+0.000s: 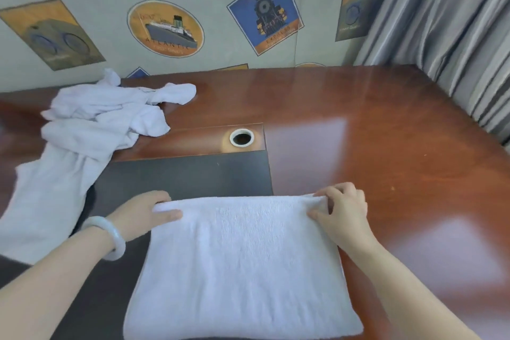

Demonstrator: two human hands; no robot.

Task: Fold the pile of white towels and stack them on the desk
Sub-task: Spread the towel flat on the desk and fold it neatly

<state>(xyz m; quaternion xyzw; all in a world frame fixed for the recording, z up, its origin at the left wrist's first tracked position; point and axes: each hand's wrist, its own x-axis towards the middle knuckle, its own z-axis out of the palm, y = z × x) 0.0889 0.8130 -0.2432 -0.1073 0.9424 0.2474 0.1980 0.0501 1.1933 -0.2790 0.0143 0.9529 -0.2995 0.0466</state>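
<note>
Because both far corners of the towel (pixel 242 265) are pinched at once, its upper edge is held taut and straight, which looks like squaring up a fold or getting ready for the next one. The left hand (pixel 143 212), at centre left of the frame, has its thumb on top of the corner with the cloth's edge caught under it. The right hand (pixel 342 210), at centre right, has its fingers (pixel 328 197) curled round the opposite corner, bunching the terry a little.

The towel lies flat in the lower middle of the frame, a soft, thick rectangle with rounded corners and a nubby loop pile. It seems to be doubled already. It sits partly on a matte dark panel (pixel 193 174) and partly on the glossy reddish-brown desk (pixel 372 132), whose lacquer mirrors the window light.

The pile (pixel 96 116) of unfolded towels sprawls crumpled at the upper left, one length trailing down toward the left edge, within reach but clear of the folding spot. A round cable hole (pixel 241 137) with a pale ring sits just above the panel. A smooth, pale bangle (pixel 110 237) circles the left wrist.
</note>
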